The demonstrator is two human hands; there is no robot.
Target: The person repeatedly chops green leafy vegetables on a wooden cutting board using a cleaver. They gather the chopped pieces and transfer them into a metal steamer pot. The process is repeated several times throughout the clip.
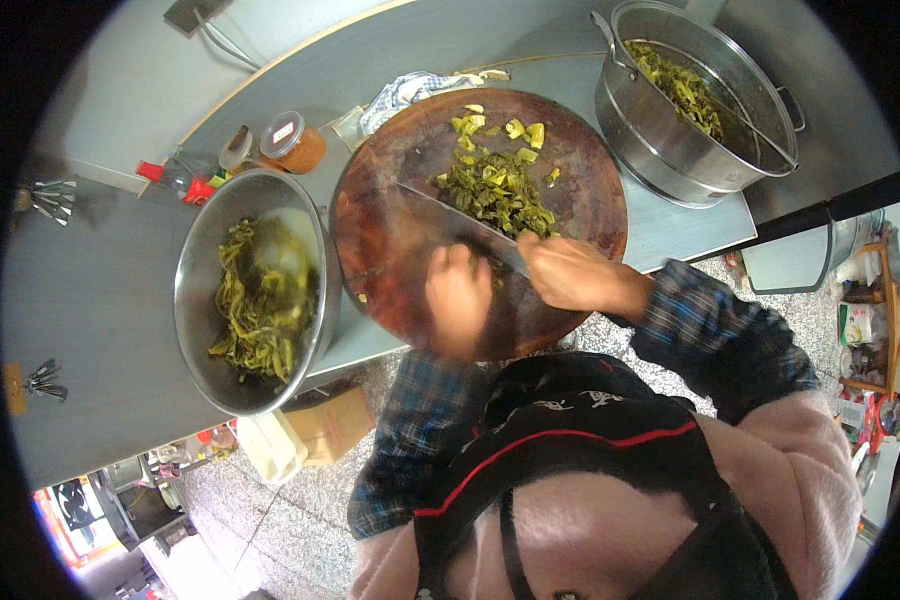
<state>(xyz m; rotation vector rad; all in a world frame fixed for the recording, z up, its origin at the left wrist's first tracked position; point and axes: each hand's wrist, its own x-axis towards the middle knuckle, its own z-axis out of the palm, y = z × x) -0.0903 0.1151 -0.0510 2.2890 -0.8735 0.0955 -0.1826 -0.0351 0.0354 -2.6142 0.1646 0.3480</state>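
My right hand [574, 276] grips a broad-bladed kitchen knife [461, 221], whose blade reaches toward the upper left across a round wooden chopping board [390, 292]. Just beyond the blade lies a heap of chopped pickled greens [499, 195], with paler stem pieces [525, 133] scattered behind it. On the near side of the blade, my left hand [457, 296] is over the board with its fingers bent, blurred by motion. Some dark greens show beside its fingertips; whether the hand holds them is unclear.
Left of the board stands a steel basin [187, 300] of long greens in liquid. A deep steel pot [645, 142] with chopped greens is at back right. A checked cloth [412, 91], lidded tub [294, 144] and red-capped bottle [176, 182] sit behind.
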